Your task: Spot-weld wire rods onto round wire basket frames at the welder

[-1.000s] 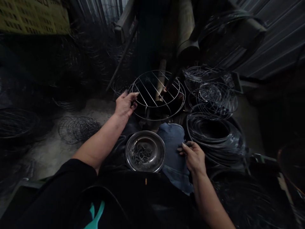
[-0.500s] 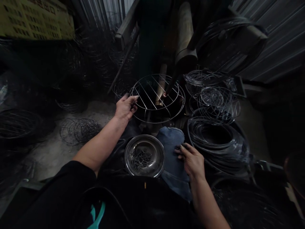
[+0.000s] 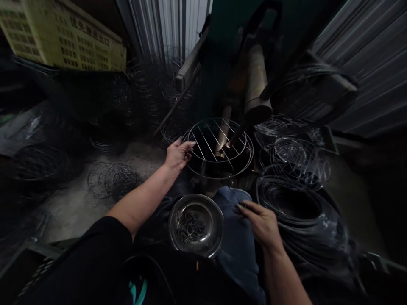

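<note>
Wire rack (image 3: 219, 148), round, straight bars across a ring frame — where is it?
— Centre of view, set under the dark machine arm (image 3: 256, 91); a thin rod tip (image 3: 229, 143) meets its bars near the middle.

— Left hand (image 3: 178, 154)?
— Closed on the near-left rim of the wire rack, fingers curled over the ring, thumb under it.

— Right hand (image 3: 261, 220)?
— Lying on blue denim cloth (image 3: 233, 228) over the knee, fingers stretched forward and loosely together; whether it pinches anything, cannot tell. Well apart from the left hand.

— Item between the hands?
— Steel bowl (image 3: 196, 224), shallow, shiny, holding a heap of small dark wire clips (image 3: 190, 226). It sits just beside the denim cloth, nearer the body than the rack.

— Items to the right?
— Stack of dark wire hoops (image 3: 294, 207), coiled flat, near the right hand; behind it more finished round racks (image 3: 292, 156), overlapping.

— Items to the left?
— Wire baskets (image 3: 111, 178) lying on the grey floor, well apart from the left arm.

— Background?
— Corrugated metal wall (image 3: 171, 21); a yellowish printed board (image 3: 63, 38) upper left
</note>
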A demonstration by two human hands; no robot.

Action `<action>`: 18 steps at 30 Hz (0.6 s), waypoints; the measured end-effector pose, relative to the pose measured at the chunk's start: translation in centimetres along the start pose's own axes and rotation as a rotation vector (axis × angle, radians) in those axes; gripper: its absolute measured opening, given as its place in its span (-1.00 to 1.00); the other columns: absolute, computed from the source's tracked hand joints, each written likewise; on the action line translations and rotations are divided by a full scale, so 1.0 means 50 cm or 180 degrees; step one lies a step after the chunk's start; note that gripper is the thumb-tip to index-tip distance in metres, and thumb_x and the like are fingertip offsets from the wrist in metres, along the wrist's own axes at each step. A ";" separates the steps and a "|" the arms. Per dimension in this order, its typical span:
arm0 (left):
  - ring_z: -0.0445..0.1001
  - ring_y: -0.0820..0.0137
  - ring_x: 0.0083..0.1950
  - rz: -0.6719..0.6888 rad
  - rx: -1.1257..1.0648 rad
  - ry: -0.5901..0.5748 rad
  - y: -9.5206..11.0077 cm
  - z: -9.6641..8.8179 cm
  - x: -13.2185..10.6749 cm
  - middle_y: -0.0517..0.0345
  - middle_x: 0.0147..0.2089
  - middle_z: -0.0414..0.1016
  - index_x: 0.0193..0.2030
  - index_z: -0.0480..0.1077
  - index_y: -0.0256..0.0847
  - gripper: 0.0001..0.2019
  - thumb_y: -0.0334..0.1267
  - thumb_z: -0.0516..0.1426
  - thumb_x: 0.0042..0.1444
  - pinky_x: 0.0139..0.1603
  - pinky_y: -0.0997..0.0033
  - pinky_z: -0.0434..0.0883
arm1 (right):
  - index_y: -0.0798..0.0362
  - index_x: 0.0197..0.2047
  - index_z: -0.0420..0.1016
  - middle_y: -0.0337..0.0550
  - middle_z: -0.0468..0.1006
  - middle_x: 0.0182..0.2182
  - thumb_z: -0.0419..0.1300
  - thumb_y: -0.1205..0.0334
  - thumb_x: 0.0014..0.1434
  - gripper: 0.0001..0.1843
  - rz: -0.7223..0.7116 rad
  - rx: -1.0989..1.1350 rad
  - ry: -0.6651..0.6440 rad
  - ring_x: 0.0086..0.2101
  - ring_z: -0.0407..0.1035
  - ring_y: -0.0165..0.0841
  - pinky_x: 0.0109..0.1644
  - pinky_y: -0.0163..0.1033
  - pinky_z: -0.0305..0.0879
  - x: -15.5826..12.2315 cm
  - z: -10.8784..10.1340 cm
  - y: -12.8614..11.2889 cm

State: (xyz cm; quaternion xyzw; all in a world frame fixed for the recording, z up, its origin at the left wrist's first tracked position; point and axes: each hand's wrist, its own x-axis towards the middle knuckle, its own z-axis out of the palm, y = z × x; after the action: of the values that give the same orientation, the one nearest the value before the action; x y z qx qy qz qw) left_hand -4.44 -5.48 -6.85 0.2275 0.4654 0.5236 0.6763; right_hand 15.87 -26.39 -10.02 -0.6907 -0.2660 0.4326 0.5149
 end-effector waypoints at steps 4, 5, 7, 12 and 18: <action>0.35 0.56 -0.54 0.0093 0.0042 0.0007 0.006 0.001 0.004 0.31 -0.53 0.39 0.18 0.25 -0.33 -0.23 -0.47 0.32 -0.27 -0.58 0.62 0.11 | 0.07 -0.34 0.67 -0.13 0.63 -0.52 0.49 0.10 -0.19 -0.68 -0.0709 0.0223 -0.0213 -0.54 0.49 -0.34 -0.45 -0.29 0.44 0.048 0.046 -0.094; 0.35 0.56 -0.54 0.0135 0.0035 0.0015 0.007 0.003 0.004 0.31 -0.52 0.38 0.22 0.22 -0.34 -0.20 -0.48 0.31 -0.26 -0.59 0.62 0.11 | 0.06 -0.34 0.67 -0.15 0.63 -0.53 0.48 0.11 -0.17 -0.70 -0.0805 0.0275 -0.0247 -0.54 0.48 -0.36 -0.46 -0.31 0.43 0.055 0.061 -0.111; 0.36 0.57 -0.54 0.0198 -0.0010 0.0025 0.010 0.006 0.002 0.30 -0.51 0.38 0.26 0.19 -0.34 -0.18 -0.49 0.31 -0.24 -0.59 0.62 0.11 | 0.05 -0.33 0.67 -0.16 0.63 -0.51 0.47 0.15 -0.13 -0.74 -0.0961 0.0355 -0.0325 -0.54 0.48 -0.39 -0.45 -0.33 0.42 0.060 0.090 -0.134; 0.37 0.59 -0.50 0.0244 -0.0086 0.0051 0.012 0.019 -0.002 0.31 -0.45 0.37 0.22 0.27 -0.28 -0.24 -0.49 0.32 -0.22 -0.57 0.63 0.14 | 0.08 -0.33 0.66 -0.15 0.63 -0.49 0.43 0.14 -0.13 -0.73 -0.0867 0.0466 -0.0271 -0.50 0.50 -0.35 -0.43 -0.31 0.44 0.068 0.146 -0.133; 0.36 0.65 -0.47 0.0610 -0.0070 0.0081 0.000 0.026 0.003 0.29 -0.27 0.34 0.07 0.42 -0.21 -0.30 -0.47 0.37 -0.35 -0.60 0.62 0.12 | 0.15 -0.36 0.64 -0.12 0.61 -0.50 0.40 0.11 -0.22 -0.66 -0.0529 -0.0115 -0.0016 -0.54 0.49 -0.31 -0.52 -0.30 0.40 0.086 0.165 -0.130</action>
State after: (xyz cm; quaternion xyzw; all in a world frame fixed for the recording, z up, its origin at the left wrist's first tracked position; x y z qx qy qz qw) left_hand -3.31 -5.11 -6.32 0.2569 0.4443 0.5939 0.6196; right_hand 11.26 -16.77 -6.10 -0.6743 -0.3315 0.3852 0.5358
